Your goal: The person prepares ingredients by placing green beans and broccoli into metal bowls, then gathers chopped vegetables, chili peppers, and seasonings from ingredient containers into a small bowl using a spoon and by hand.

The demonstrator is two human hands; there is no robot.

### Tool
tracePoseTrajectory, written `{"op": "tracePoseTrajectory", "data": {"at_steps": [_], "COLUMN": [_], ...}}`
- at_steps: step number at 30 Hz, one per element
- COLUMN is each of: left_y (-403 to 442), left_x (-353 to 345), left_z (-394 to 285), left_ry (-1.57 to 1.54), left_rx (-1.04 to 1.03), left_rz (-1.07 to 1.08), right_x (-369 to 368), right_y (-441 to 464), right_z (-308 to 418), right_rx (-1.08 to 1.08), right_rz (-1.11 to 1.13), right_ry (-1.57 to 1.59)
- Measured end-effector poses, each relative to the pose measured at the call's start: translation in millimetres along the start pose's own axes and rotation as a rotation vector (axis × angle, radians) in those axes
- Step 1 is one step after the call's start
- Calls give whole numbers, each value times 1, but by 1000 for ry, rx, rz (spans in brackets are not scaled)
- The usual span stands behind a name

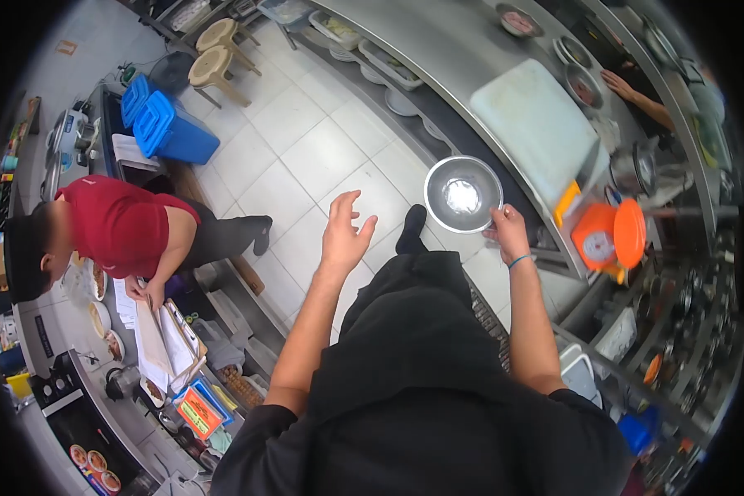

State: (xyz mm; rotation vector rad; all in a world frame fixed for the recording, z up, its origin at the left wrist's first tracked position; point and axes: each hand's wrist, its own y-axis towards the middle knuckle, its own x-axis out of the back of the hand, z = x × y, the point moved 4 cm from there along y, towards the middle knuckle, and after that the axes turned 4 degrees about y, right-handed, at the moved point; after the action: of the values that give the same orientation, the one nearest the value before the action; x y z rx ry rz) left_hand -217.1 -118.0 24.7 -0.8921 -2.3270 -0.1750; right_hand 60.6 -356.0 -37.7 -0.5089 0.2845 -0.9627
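Observation:
A round metal bowl [443,205] hangs over the tiled floor, its shiny inside turned up towards me. My right hand [508,231] grips it by the near right rim, the thumb and fingers closed on the edge. Nothing is in my left hand [346,234], which is raised over the floor with its fingers apart. To the right of the bowl lies a white cutting board [533,124] on the steel counter [438,50]. An orange kitchen scale [597,240] stands near the counter's end.
A co-worker in a red shirt [124,223] leans over the left counter, hands at a clipboard [186,339]. Blue bins [178,132] and beige stools [212,66] stand on the floor beyond. Another person's hand [624,87] reaches in near small bowls [583,85] across the right counter.

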Motion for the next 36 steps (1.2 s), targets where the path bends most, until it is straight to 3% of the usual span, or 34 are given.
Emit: {"op": "tracePoseTrajectory", "data": {"at_steps": [6, 11, 16, 17, 18, 21, 24, 27, 30, 36], "left_y": [103, 238, 408, 438, 465, 543, 566, 550, 517, 496], "left_x": [-6, -61, -143, -158, -173, -227, -240, -190, -189, -177], "left_z": [52, 84, 92, 91, 93, 113, 135, 117, 165, 183], "left_ry": [187, 463, 550, 572, 591, 908, 780, 957, 679, 572], "left_rx": [194, 37, -113, -209, -304, -354, -435, -418, -559, -641], "left_rz": [126, 224, 321, 214, 104, 240, 140, 548, 244, 157], "right_x": [-56, -98, -131, -137, -142, -146, -147, -149, -144, -169], "right_y": [130, 194, 248, 262, 273, 297, 304, 302, 301, 305], "right_z": [-12, -9, -13, -16, -18, -27, -46, -60, -77, -60], "right_rx": [-127, -146, -278, -289, -259, -167, -235, -295, -328, -361], "right_rz": [33, 93, 87, 80, 55, -23, -100, -121, -118, -97], "right_ry": [-59, -96, -173, -169, -179, -222, -171, -162, -197, -301]}}
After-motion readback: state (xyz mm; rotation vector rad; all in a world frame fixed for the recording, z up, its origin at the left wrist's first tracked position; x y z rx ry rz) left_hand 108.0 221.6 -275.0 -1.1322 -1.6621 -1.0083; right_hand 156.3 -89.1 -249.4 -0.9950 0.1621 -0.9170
